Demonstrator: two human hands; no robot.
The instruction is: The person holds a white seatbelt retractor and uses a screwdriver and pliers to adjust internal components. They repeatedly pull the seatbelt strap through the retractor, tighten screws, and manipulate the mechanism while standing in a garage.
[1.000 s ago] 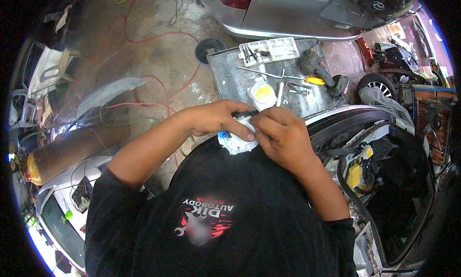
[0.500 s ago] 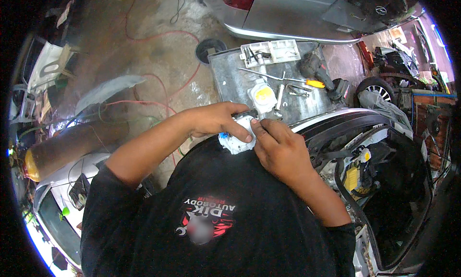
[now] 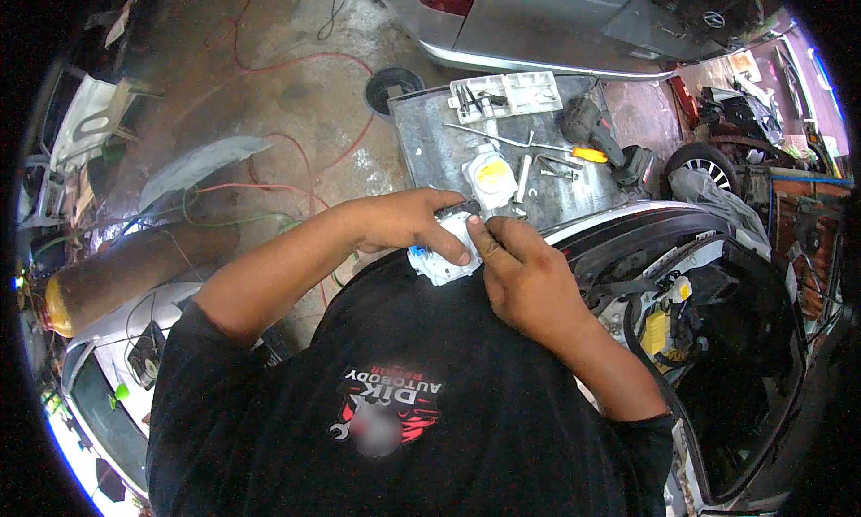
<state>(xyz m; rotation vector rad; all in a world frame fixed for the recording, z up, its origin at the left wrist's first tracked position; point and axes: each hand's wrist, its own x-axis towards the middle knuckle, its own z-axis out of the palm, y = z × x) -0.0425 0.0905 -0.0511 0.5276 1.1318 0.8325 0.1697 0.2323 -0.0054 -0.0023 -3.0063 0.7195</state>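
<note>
Close against my black shirt, a white plastic housing (image 3: 438, 268) with a small blue piece on its left side is held between both hands. My left hand (image 3: 408, 221) is closed round it, the thumb lying across the top. At its upper right edge, by a dark part (image 3: 459, 209), the thumb and curled fingers of my right hand (image 3: 522, 270) press together; what lies under those fingers is hidden. Just beyond, on the grey worktop (image 3: 417, 140), lies a white part (image 3: 491, 178) with a yellow label.
The worktop also carries a compartment box (image 3: 507, 97), a bent metal rod (image 3: 489, 137), an orange-handled screwdriver (image 3: 587, 155) and a black power tool (image 3: 596, 131). An opened white car body (image 3: 717, 338) stands at right, a silver car (image 3: 556, 24) beyond. Red hoses (image 3: 305, 61) cross the floor.
The thumb and fingers of my right hand have shifted slightly at the housing's edge. My left hand keeps its hold, and the housing stays nearly in place.
</note>
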